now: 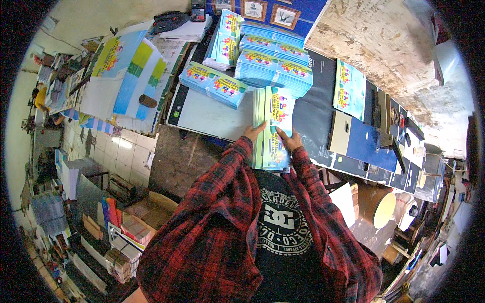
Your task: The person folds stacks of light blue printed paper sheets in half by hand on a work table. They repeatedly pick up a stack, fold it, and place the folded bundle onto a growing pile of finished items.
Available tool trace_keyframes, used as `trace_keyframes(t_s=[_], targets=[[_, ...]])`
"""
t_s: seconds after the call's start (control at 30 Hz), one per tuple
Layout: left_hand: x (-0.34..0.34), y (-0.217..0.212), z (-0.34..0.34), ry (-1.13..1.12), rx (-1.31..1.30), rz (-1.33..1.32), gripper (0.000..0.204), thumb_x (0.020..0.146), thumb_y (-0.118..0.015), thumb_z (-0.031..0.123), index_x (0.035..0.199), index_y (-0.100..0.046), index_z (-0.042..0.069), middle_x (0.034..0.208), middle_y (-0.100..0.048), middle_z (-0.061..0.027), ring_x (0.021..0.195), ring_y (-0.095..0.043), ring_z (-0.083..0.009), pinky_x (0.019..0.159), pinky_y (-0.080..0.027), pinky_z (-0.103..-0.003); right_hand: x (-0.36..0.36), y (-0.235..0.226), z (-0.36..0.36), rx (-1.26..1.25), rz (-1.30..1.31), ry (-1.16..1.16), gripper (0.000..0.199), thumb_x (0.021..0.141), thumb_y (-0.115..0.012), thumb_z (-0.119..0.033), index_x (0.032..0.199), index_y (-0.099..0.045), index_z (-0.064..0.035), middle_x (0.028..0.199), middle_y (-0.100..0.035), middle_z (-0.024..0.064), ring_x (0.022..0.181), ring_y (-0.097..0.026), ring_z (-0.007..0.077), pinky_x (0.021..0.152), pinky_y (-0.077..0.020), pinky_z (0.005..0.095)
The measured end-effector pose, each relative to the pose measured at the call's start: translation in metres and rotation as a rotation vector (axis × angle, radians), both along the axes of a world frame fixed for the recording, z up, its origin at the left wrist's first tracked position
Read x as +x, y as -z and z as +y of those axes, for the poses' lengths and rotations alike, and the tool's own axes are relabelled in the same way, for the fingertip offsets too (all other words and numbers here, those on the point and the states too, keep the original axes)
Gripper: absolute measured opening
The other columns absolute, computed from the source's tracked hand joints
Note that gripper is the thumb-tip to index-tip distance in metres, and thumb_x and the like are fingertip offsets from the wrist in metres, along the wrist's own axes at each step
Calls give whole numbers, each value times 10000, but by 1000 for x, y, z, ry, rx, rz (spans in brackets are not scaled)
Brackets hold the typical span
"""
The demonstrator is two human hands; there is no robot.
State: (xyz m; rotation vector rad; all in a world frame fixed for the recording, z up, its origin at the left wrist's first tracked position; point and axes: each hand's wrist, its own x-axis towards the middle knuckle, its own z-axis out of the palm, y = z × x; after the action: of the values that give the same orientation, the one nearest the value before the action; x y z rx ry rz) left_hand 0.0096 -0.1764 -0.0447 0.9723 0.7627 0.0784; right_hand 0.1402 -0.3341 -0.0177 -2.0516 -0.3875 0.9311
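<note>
Both hands, left hand [254, 132] and right hand [289, 139], clasp the booklet stack [272, 129] by its long edges; bare tabletop [212, 116] lies at nine o'clock.

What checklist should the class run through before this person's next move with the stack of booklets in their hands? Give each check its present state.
1. Left hand on the stack of booklets: ok, it grips the left edge.
2. Right hand on the stack: ok, fingers lie on the top cover.
3. Stack squared up: cannot tell, edges look roughly even but the lens bends them.
4. Free space on the table beside the stack: ok, a bare pale patch shows to the left.
5. Neighbouring piles of booklets tidy: not ok, they are fanned and overlapping.
6. Stack resting on the table or lifted: cannot tell.
</note>
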Motion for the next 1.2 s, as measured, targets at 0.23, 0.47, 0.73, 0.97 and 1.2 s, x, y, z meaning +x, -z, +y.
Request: trace_keyframes(t_s=[0.23, 0.47, 0.73, 0.97, 1.2], targets=[[-26, -8, 17, -61, -350, -67, 508, 837, -639, 399, 1129, -575, -11, 935, -660, -106, 766, -657, -208, 675, -535, -325, 20, 11, -27, 29, 208, 104, 694, 716, -737, -458, 1162, -549, 39, 989, -653, 168, 831, -646, 249, 776, -502, 364], [-45, -12, 30, -45, -520, -227, 356, 887, -570, 230, 1139, -563, -21, 1055, -628, -149, 910, -639, -246, 790, -542, -380, -2, 33, -19, -149, -737, -211, 586, 829, -598, -378, 1356, -425, -188, 1461, -265, 162, 1295, -304, 391, 999, -275, 583], [-16, -1, 3, -53, -67, -7, 424, 791, -704, 324, 1078, -620, 25, 932, -664, -91, 792, -651, -199, 703, -534, -333, -2, 22, 8, -151, -323, 0, 1050, 643, -590, -750, 1421, -289, -113, 1412, -319, 227, 1336, -252, 348, 1046, -190, 581], [-12, -2, 2, -3, -12, -49, 498, 788, -697, 377, 1122, -591, 24, 931, -662, -100, 792, -652, -207, 709, -538, -344, 6, 19, 2, -101, -218, -13, 1111, 590, -630, -759, 1408, -306, -80, 1382, -359, 239, 1339, -249, 344, 1056, -213, 543], [-18, -2, 4, -40, -14, 22, 519, 782, -701, 397, 1125, -590, 24, 952, -658, -92, 805, -652, -196, 722, -532, -337, 15, 33, -3, -12, -197, -43, 1005, 658, -645, -683, 1389, -338, -66, 1225, -527, 236, 1324, -277, 347, 1060, -259, 464]])
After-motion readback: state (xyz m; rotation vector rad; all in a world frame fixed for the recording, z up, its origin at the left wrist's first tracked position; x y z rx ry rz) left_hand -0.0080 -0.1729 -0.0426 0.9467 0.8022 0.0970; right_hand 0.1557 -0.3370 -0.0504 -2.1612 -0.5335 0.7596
